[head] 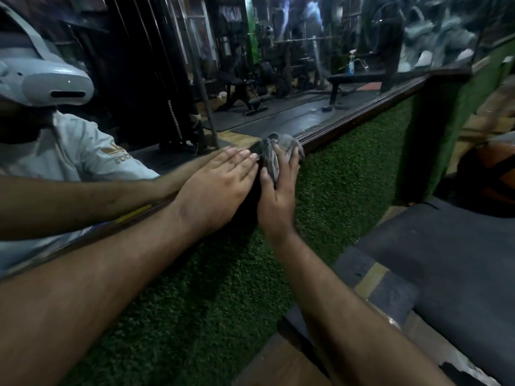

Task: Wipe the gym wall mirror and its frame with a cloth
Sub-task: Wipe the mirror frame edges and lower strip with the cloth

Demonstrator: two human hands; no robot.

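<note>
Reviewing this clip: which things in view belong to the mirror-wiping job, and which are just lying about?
Part of the job:
- crumpled grey cloth, gripped by the right hand
- dark brown wooden mirror frame, under the cloth
- wall mirror glass
- left hand, fingers straight, resting flat at the frame

Just lying about:
- green artificial turf panel
- dark floor mats
- spray bottle and black weight bench, seen in reflection

A crumpled grey cloth (274,154) is bunched against the dark wooden frame (359,115) along the bottom edge of the wall mirror (278,65). The mirror reflects gym equipment, its glass streaky in places.
</note>
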